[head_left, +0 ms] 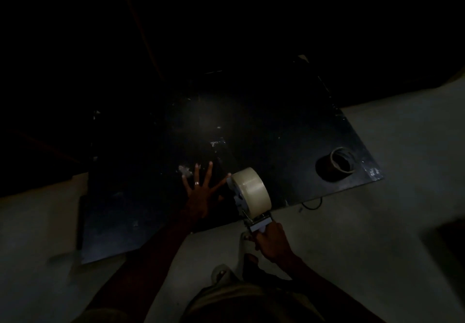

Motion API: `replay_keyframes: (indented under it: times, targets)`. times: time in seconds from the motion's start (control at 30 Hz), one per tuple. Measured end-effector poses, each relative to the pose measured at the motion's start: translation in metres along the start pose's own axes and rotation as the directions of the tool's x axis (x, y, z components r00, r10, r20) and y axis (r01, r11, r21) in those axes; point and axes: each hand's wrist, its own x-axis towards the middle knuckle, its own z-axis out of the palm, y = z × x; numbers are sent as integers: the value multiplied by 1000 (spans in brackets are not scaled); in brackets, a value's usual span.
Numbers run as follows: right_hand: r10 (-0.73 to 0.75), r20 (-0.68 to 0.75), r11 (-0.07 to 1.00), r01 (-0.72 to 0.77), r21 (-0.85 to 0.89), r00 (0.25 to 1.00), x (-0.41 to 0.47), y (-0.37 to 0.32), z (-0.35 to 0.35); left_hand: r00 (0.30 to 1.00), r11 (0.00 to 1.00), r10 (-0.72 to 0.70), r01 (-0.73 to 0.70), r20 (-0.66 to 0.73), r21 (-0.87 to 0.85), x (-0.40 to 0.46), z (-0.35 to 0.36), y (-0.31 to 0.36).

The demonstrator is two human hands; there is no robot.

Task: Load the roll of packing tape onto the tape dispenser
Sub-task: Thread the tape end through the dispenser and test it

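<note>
Pale tape roll (252,191) seated on grey-white dispenser (254,218), upright on edge at dark board's near edge.

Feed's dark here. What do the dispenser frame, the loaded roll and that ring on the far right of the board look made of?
Dispenser: light grey, matte, probably plastic; a thin shiny bar near the handle hints at metal. Roll of tape: pale, translucent-looking film with a soft sheen, likely plastic packing tape. Ring: dull brown wall, hollow centre, looks like a cardboard core. The dim light leaves all three uncertain.
</note>
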Motion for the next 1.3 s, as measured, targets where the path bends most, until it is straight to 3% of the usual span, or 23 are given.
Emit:
replay_keyframes:
  times: [0.23,0.37,0.53,0.83,1.13,1.3]
  targets:
    - [75,19,987,-77,144,997,0,10,4,998,998,47,-46,-44,44,-23,11,7]
    - [100,-9,975,-96,198,995,-4,12,10,997,997,77,-77,19,25,-24,9,5]
    - [156,-4,968,-152,200,988,-1,10,14,994,996,82,-85,72,42,-28,4,6]
    - [66,-11,985,-63,159,998,-25,-13,-2,997,999,32,-35,75,30,-34,0,15]
    - [198,10,968,-197,156,980,-37,-10,-5,985,1000,-2,-4,175,30,-36,-15,24]
    - [249,46,956,-253,146,968,-41,-7,-6,986,1000,-24,21,164,21,-32,-11,25]
